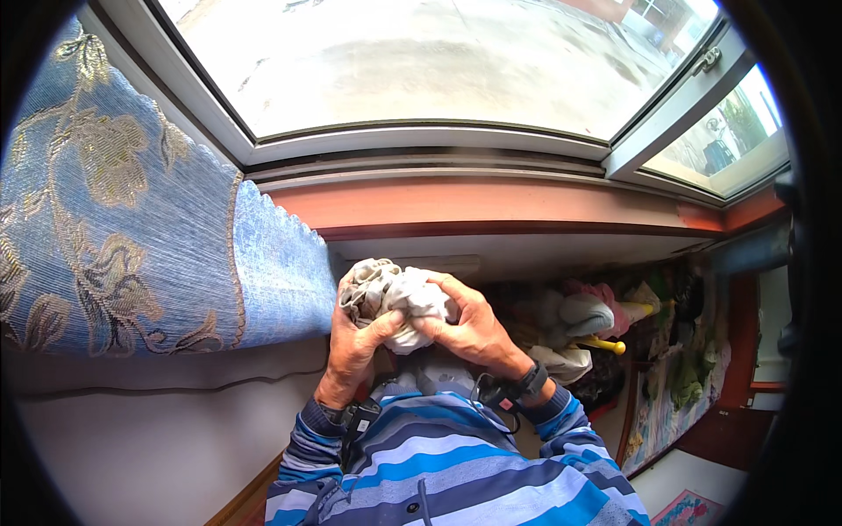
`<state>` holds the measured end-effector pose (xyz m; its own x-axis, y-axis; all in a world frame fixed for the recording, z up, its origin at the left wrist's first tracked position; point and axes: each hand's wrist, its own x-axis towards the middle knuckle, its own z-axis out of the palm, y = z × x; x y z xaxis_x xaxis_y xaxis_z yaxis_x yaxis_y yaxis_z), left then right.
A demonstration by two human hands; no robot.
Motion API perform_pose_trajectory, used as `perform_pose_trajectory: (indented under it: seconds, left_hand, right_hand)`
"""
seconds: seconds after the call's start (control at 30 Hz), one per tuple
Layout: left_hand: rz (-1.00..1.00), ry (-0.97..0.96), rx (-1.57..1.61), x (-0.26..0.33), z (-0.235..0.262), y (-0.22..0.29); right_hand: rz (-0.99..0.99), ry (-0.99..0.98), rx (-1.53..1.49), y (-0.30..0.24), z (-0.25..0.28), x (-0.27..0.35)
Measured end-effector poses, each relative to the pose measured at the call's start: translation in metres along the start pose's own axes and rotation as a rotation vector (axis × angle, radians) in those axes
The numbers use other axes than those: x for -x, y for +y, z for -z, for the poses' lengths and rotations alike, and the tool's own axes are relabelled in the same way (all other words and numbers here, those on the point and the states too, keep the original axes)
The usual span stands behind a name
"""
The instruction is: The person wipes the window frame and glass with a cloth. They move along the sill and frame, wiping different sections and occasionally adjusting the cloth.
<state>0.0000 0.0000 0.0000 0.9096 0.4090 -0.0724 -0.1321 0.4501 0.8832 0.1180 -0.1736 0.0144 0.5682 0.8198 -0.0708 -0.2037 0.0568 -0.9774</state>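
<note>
A crumpled off-white cloth (405,300) is bunched into a ball in front of my chest, its folds curling on the left side. My left hand (353,337) wraps round its left edge with the thumb pressed on the near side. From the other side my right hand (474,326) grips it, thumb on the front and fingers over the top. Both hands are closed on this one bundle, and the thumbs come close together. What lies inside the folds is hidden.
Ahead is a window with a pale frame (430,140) above an orange-red sill (491,203). A blue curtain (132,219) with gold leaf patterns hangs at left. To the right lie piled clothes (586,314) and a yellow rod (605,345). A dark cable (175,392) runs along the left wall.
</note>
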Motion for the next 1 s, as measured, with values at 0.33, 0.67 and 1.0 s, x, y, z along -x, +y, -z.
perform_pose_trajectory:
  seconds: [0.33,0.67,1.0]
  left_hand:
    - [0.220,0.179,0.517,0.008,0.035,-0.023]
    - [0.286,0.066,0.605,0.005,0.045,-0.024]
    - [0.390,0.052,0.628,0.026,0.049,-0.046]
  right_hand:
    - [-0.154,0.091,-0.779,0.032,0.026,0.004]
    - [-0.229,0.173,-0.806,0.040,0.034,0.028]
    - [-0.187,0.342,-0.869,0.063,0.045,0.039]
